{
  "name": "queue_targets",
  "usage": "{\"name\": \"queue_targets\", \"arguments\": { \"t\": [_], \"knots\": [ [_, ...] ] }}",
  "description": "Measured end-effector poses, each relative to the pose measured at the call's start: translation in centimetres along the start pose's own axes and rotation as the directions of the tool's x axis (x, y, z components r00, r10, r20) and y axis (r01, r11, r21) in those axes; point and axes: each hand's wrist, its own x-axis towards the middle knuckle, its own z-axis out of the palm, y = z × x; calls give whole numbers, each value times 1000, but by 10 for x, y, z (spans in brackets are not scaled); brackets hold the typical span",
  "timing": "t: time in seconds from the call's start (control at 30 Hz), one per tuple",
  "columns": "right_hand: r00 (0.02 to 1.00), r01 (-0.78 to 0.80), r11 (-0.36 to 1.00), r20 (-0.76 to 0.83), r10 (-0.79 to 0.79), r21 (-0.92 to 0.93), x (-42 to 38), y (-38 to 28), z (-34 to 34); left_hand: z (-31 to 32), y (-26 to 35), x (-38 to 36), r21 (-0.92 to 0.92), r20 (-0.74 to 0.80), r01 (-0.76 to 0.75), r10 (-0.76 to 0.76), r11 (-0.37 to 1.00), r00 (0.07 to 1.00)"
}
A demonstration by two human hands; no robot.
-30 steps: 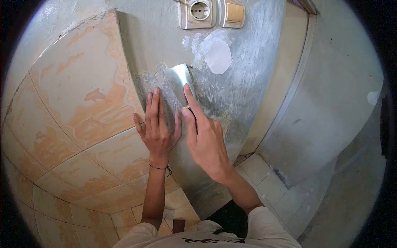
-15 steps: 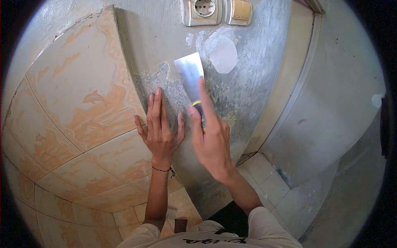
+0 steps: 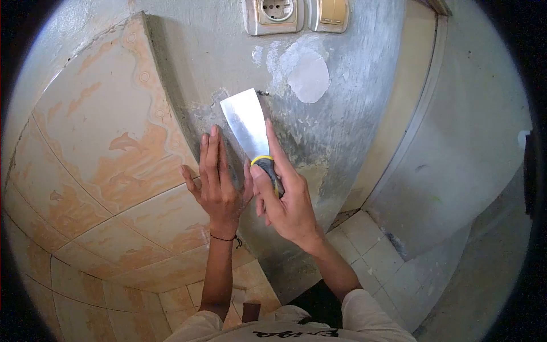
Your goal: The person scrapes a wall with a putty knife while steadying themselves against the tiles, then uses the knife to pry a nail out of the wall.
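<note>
My right hand [image 3: 288, 208] is closed round the dark handle of a putty knife [image 3: 245, 122], its index finger stretched along the blade's edge. The wide metal blade points up and slightly left, over a rough, stripped patch of the grey wall [image 3: 296, 125]. My left hand [image 3: 218, 182] lies with fingers spread against the wall beside the edge of the tiles [image 3: 114, 137], left of the handle, and holds nothing. A pale round patch [image 3: 309, 78] shows on the wall, up and right of the blade.
A wall socket [image 3: 276, 10] and a switch [image 3: 329, 13] sit at the top. To the right stand a door frame [image 3: 411, 131] and a grey wall or door panel [image 3: 456, 154]. Floor tiles [image 3: 370, 251] show low on the right.
The putty knife and my right hand have moved down and left, and the blade leans further left. My left hand stays in nearly the same place. A small dark mark now shows beside the blade's tip.
</note>
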Motion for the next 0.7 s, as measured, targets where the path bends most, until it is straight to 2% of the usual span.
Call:
{"name": "queue_targets", "arguments": {
  "t": [0.03,0.1,0.13,0.2,0.23,0.3,0.43,0.53,0.7],
  "knots": [
    [1000,-1,1000,1,1,3,0,-3,-1,0,0,0,3,2,-1,1,1000,1000],
    [945,-324,903,140,295,283,-1,-12,-5,1,-1,-1,4,-12,-11,11,1000,1000],
    [944,-326,901,141,297,286,0,-11,-4,2,-1,-1,6,-9,-13,13,1000,1000],
    [976,-217,937,96,198,273,1,-9,-2,2,0,0,1,-19,-6,6,1000,1000],
    [975,-220,936,95,201,276,3,-4,-2,2,0,-1,2,-15,-8,8,1000,1000],
    [999,32,996,-29,-30,80,8,9,0,2,0,0,1,-16,-4,4,1000,1000],
    [999,-23,996,-41,27,88,8,2,-3,1,1,0,35,-5,-18,19,999,1000],
    [999,4,1000,-38,-5,-14,7,-4,-7,1,1,0,24,-5,-17,17,1000,1000],
    [999,-7,1000,-35,8,6,8,1,-11,3,0,0,55,-25,-26,27,998,999]
  ]
}}
